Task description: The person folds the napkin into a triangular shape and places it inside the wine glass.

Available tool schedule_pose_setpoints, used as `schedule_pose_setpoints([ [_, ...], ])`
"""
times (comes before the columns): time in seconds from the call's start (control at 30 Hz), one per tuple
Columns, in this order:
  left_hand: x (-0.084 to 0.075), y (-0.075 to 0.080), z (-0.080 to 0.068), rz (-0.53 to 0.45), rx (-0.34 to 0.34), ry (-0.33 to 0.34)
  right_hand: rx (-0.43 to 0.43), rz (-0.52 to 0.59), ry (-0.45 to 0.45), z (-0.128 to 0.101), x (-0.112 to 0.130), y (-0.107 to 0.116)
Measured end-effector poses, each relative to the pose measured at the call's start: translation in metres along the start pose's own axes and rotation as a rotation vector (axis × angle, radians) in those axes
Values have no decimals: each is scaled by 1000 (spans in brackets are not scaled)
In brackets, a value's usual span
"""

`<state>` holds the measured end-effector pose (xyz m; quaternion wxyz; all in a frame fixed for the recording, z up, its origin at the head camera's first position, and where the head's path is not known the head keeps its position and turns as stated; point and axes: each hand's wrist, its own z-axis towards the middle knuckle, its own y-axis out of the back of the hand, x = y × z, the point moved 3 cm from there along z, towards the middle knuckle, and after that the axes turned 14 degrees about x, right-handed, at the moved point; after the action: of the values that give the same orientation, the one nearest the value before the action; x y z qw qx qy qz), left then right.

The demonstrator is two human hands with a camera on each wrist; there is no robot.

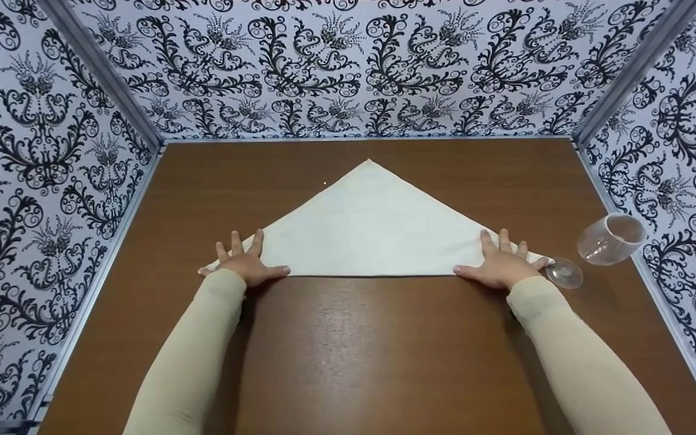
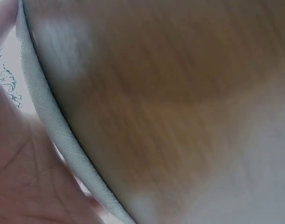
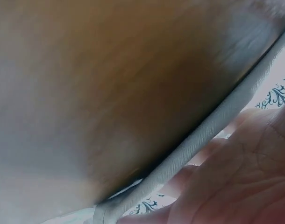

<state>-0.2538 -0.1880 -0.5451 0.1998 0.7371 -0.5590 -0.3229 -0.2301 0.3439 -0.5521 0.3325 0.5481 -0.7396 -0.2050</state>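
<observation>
Two pale sleeves [image 1: 176, 362] are stretched over the tabletop [image 1: 378, 362]! One white cloth triangle [image 1: 366, 229] is touched mid-tabletop by the left hand [image 1: 244, 266] and right hand [image 1: 501, 266], both spread. Room is left between its tip and the far edge; one glass [image 1: 603, 244] is spotted near the right edge, close beside the right hand.

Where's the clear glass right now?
In the head view, the clear glass is on the right side of the brown table, its base close beside the right hand and the right corner of the white cloth.
</observation>
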Motion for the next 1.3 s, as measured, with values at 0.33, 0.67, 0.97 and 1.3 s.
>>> schedule_pose_setpoints([
  [0.33, -4, 6, -3, -17, 10, 7, -20, 3, 35, 3, 2, 3],
  [0.67, -41, 3, 4, 83, -69, -85, -88, 56, 41, -2, 48, -9],
  [0.97, -50, -7, 9, 71, -15, -44, -46, 7, 16, 3, 51, -19],
  [1.3, -52, -6, 3, 55, -25, -52, -33, -15, -6, 3, 55, -16],
])
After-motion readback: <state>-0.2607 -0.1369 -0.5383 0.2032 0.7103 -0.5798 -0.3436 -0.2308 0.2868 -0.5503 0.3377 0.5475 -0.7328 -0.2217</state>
